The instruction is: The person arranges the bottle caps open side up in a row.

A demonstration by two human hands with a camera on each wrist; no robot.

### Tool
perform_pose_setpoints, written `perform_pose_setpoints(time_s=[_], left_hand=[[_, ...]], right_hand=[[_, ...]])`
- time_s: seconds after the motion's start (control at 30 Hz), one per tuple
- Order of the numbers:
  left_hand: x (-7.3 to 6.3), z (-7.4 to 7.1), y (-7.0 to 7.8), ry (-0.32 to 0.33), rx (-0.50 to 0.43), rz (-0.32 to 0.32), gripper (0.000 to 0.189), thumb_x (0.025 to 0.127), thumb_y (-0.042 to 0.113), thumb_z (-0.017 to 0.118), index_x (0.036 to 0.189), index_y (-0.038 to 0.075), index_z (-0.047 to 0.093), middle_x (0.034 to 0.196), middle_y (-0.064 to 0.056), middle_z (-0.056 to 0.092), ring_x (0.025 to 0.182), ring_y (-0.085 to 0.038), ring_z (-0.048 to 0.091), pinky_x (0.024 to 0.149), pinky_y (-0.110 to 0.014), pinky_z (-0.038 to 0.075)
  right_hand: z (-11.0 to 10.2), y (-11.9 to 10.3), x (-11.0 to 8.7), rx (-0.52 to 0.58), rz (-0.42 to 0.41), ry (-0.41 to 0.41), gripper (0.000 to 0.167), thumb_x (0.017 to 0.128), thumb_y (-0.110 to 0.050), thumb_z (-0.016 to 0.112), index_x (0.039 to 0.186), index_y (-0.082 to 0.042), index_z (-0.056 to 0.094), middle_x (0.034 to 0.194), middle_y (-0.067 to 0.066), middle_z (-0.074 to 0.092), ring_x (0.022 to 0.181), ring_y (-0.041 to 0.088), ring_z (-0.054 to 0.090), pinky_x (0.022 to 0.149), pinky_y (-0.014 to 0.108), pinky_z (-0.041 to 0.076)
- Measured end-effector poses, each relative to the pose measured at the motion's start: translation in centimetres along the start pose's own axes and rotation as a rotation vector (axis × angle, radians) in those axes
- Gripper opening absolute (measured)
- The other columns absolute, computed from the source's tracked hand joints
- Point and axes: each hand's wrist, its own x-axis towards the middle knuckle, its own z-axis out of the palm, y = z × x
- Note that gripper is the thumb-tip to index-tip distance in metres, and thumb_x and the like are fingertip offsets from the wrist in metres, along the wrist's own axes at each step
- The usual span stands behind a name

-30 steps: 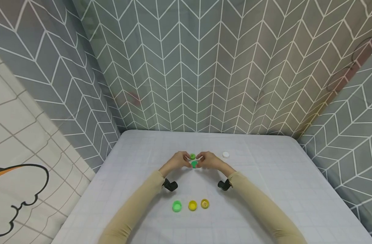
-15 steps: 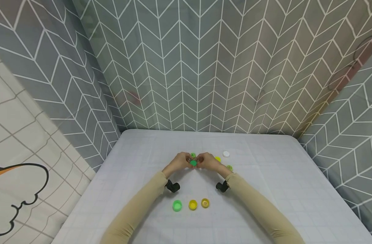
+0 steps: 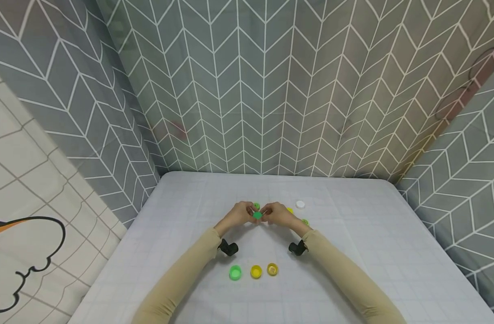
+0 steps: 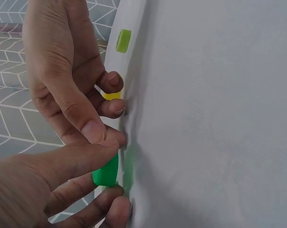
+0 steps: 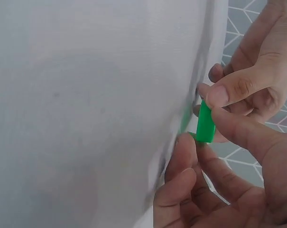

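Both hands meet over the far middle of the table. Between their fingertips is a small green bottle cap [image 3: 257,215]. My left hand [image 3: 238,213] pinches it with thumb and fingers; in the left wrist view the cap [image 4: 106,174] stands on edge under the left thumb. My right hand [image 3: 277,213] pinches the cap from the other side, and in the right wrist view both thumbs lie close together at the cap's [image 5: 206,124] upper end. Just beyond the fingers, a light green cap [image 3: 257,205] lies on the table.
Past the right hand are a yellow cap [image 3: 289,210], a white cap [image 3: 300,204] and a light green cap [image 3: 305,222]. Nearer the body, a green cap [image 3: 235,273], a yellow cap [image 3: 256,272] and a gold-coloured cap [image 3: 272,269] form a row. Patterned curtains border the white table [image 3: 344,252].
The hands have drawn slightly closer together round the green cap. The yellow and light green caps by the right hand and wrist, hidden at first, now show.
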Motion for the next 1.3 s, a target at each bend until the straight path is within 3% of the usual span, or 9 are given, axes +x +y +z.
perform_pose_setpoints(time_s=[0.33,0.53,0.83,1.03,1.17,1.3], left_hand=[[-0.1,-0.3,1.1,0.01,-0.05,0.084,0.031,0.08,0.01,0.077,0.107,0.004,0.066,0.09,-0.007,0.066,0.072,-0.015,0.063,0.061,-0.027,0.053],[0.0,-0.8,1.7,0.049,-0.055,0.114,0.034,0.079,0.014,0.079,0.11,0.004,0.068,0.087,-0.005,0.065,0.077,-0.014,0.061,0.066,-0.026,0.051],[-0.6,-1.4,2.5,0.06,-0.202,0.105,0.023,0.084,0.02,0.076,0.104,0.009,0.073,0.091,-0.004,0.071,0.08,-0.014,0.067,0.085,-0.05,0.053],[-1.1,-1.8,2.9,0.019,-0.338,0.105,0.025,0.086,0.018,0.074,0.107,0.006,0.072,0.1,-0.011,0.073,0.085,-0.019,0.071,0.09,-0.053,0.051],[-1.0,-1.8,2.9,-0.021,-0.422,0.093,0.027,0.087,0.015,0.072,0.111,0.002,0.069,0.104,-0.02,0.071,0.084,-0.023,0.073,0.088,-0.052,0.052],[-1.0,-1.8,3.0,-0.033,-0.426,0.074,0.028,0.086,0.016,0.073,0.112,0.003,0.07,0.104,-0.019,0.072,0.081,-0.022,0.074,0.085,-0.048,0.055]], right_hand=[[-1.1,-0.4,-0.6,0.001,-0.064,0.05,0.027,0.09,-0.016,0.066,0.111,-0.001,0.069,0.097,0.011,0.073,0.071,0.02,0.066,0.063,0.025,0.051],[-2.2,-1.0,-1.2,-0.002,-0.091,0.099,0.028,0.091,-0.017,0.066,0.114,-0.001,0.068,0.098,0.012,0.073,0.08,0.028,0.067,0.066,0.028,0.051],[-3.4,-1.2,-2.3,0.07,-0.126,0.139,0.025,0.093,-0.022,0.066,0.114,-0.009,0.069,0.099,0.01,0.073,0.09,0.038,0.066,0.075,0.045,0.053],[-3.8,-1.3,-3.1,0.084,-0.159,0.155,0.023,0.093,-0.02,0.065,0.113,-0.01,0.069,0.1,0.02,0.072,0.087,0.04,0.066,0.063,0.03,0.048],[-3.9,-1.6,-3.5,0.068,-0.188,0.165,0.024,0.092,-0.018,0.066,0.113,-0.007,0.068,0.098,0.021,0.072,0.083,0.035,0.067,0.062,0.029,0.048],[-3.9,-1.6,-3.7,0.066,-0.181,0.164,0.025,0.093,-0.022,0.065,0.113,-0.007,0.069,0.097,0.019,0.073,0.083,0.036,0.068,0.061,0.029,0.048]])
